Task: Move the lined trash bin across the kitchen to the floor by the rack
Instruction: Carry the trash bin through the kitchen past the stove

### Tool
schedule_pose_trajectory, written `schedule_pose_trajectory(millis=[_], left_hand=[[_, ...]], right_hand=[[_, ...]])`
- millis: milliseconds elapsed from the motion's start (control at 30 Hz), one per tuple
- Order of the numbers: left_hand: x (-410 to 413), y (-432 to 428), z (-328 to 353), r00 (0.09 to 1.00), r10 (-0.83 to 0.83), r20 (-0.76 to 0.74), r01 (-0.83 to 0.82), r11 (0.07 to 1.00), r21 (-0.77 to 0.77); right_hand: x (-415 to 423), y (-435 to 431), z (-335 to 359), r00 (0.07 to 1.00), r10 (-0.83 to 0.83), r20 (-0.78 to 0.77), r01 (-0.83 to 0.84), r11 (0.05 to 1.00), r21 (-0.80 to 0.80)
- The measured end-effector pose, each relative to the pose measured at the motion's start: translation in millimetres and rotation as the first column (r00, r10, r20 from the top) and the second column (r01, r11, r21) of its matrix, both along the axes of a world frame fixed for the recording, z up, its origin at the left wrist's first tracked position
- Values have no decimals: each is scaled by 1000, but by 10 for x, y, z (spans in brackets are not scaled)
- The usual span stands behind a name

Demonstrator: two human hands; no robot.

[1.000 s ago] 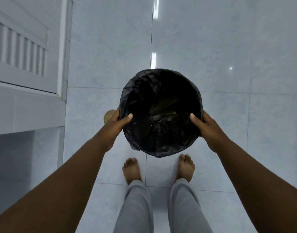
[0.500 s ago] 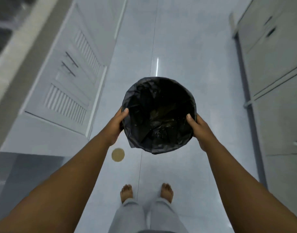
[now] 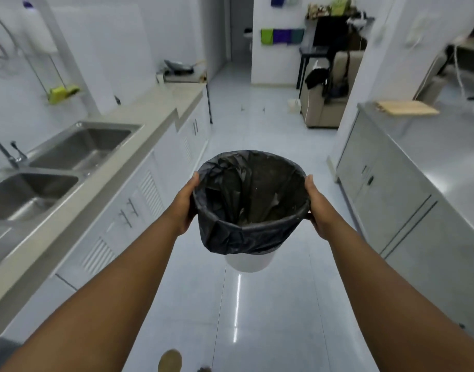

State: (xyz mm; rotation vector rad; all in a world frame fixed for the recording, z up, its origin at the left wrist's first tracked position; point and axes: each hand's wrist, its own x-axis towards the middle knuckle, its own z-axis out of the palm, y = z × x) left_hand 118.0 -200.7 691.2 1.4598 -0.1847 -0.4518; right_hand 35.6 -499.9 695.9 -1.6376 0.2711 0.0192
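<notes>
A white trash bin [image 3: 248,261] lined with a black plastic bag [image 3: 253,200] hangs in the air at the centre of the view, well above the floor. My left hand [image 3: 186,202] grips its left rim and my right hand [image 3: 317,208] grips its right rim. The bag folds over the rim and hides most of the bin's white wall. The bag looks empty inside. No rack can be picked out with certainty in this view.
A counter with a double steel sink [image 3: 58,162] runs along the left. Steel cabinets [image 3: 391,189] with a wooden board [image 3: 406,107] on top line the right. A tiled aisle [image 3: 257,124] leads to a doorway and a beige sofa [image 3: 327,103]. A round floor drain [image 3: 170,361] lies below.
The view has tilted up from the floor and my feet to the whole kitchen. The bin has risen higher in my two hands, and its white underside shows.
</notes>
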Motion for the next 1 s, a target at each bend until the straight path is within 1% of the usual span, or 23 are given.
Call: schedule_pose_trajectory(millis=[100,200,367,567,700,1000], left_hand=[[395,-70,217,999,1,33,0,1000,-11],[626,-126,279,999,-5,44,7,1000,-29],[1395,-160,419,995,-37,89,40,999,-35],[2372,-175,582,996,-52,75,56,997,-48],[2947,-241,665,995,-66,75,71,996,-56],[4170,-631,538,997,-53,57,56,998,-35]], right_hand=[[349,-44,216,999,-33,28,33,999,-1],[563,-44,328,999,-31,28,31,1000,6],[1342,-6,503,997,-62,45,62,998,-6],[2249,12,665,994,-105,33,106,994,-35],[2797,-29,671,989,-146,29,146,989,-23],[4020,-435,574,991,-134,25,134,991,-15]])
